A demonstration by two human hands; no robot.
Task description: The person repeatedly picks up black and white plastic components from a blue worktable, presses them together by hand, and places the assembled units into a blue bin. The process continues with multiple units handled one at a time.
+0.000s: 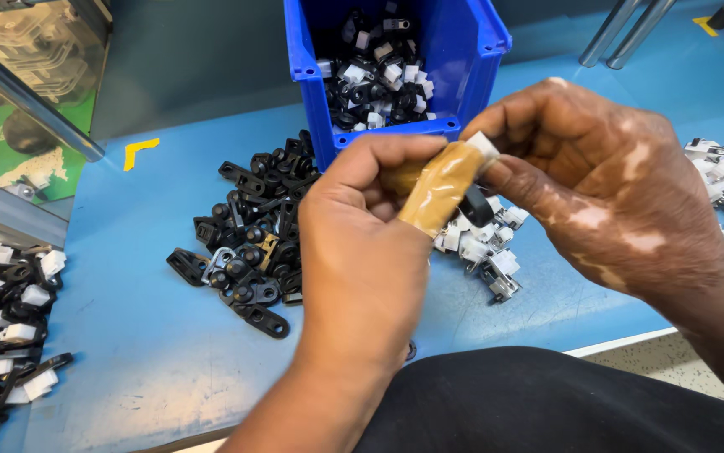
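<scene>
Both hands meet mid-frame: left hand (362, 252) and right hand (597, 180) pinch one small white-and-black clip (481, 180) between fingertips, above the white pile (483, 247); black pile (253, 243) lies left.

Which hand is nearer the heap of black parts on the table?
Left. The left hand hovers just right of the heap of black parts, almost over its edge. The right hand is farther right, beyond the left, pinching a small part.

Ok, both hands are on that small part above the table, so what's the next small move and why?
Probably press the white clip home onto the black piece: the left hand and right hand pinch them together, and the blue bin holds parts already joined that way.
</scene>
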